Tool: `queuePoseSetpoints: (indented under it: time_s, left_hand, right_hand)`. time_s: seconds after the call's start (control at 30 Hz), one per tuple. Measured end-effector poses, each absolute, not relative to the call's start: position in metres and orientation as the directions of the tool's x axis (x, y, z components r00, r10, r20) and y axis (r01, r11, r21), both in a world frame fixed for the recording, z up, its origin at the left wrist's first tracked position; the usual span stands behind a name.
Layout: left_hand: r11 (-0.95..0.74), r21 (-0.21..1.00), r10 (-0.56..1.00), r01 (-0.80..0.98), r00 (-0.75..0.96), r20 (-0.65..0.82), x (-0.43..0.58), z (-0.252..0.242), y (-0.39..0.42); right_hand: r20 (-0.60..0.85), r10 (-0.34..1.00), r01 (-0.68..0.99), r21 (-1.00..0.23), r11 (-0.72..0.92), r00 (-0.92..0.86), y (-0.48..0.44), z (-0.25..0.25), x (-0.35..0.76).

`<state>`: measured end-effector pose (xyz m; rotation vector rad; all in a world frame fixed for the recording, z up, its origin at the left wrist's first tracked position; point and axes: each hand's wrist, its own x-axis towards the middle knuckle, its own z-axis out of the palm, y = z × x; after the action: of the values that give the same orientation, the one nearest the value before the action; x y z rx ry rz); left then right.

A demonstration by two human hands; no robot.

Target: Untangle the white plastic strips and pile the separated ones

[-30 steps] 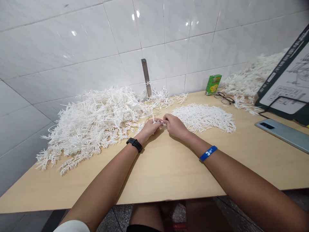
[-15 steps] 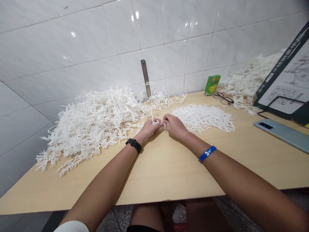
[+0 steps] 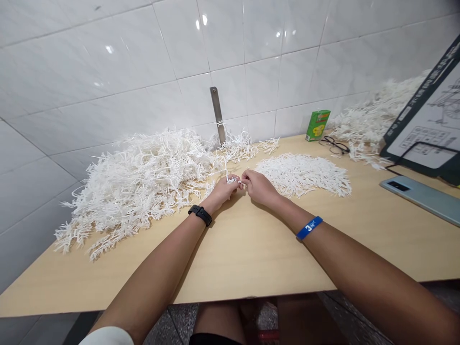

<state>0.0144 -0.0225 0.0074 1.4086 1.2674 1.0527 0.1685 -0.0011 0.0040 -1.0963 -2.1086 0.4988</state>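
Observation:
Between my hands is a white branched plastic piece (image 3: 233, 180), thin and twig-like. My left hand (image 3: 223, 192) is closed on it, with one stem sticking up past the fingers. My right hand (image 3: 259, 186) pinches at the piece's right end, its fingertips close beside those of the left. Exactly what sits inside the right pinch is too small to see clearly. To the left lies a big tangled heap of white branched pieces (image 3: 143, 177). A flatter pile of small white pieces (image 3: 305, 173) spreads just right of my right hand.
A metal strip (image 3: 217, 115) stands against the tiled wall. Along the right side are a green box (image 3: 317, 125), eyeglasses (image 3: 335, 144), another white heap (image 3: 377, 115), a phone (image 3: 420, 195) and a dark printed board (image 3: 431, 115). The wooden table (image 3: 251, 258) ends before my legs.
My hands stay nearly in place, the fingertips shifting slightly on the white piece. The bit that hung below the fingertips is less visible. The whole view has shifted a little.

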Motion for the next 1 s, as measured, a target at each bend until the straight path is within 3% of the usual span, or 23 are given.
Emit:
queuePoseSetpoints:
  time_s: [0.47, 0.67, 1.0]
  left_hand:
    - [-0.093, 0.944, 0.995, 0.317, 0.073, 0.074, 0.016, 0.010, -0.025]
    - [-0.059, 0.971, 0.998, 0.233, 0.002, 0.060, 0.016, 0.012, -0.026]
    - [-0.039, 0.994, 0.992, 0.104, 0.121, 0.026, 0.009, 0.009, -0.022]
  right_hand:
    - [0.418, 0.828, 0.556, -0.613, 0.561, -0.374, 0.002, 0.003, 0.172]
    - [0.423, 0.829, 0.526, -0.641, 0.559, -0.366, 0.002, 0.004, 0.171]
    - [0.514, 0.853, 0.715, -0.563, 0.414, -0.089, 0.011, 0.009, 0.185]
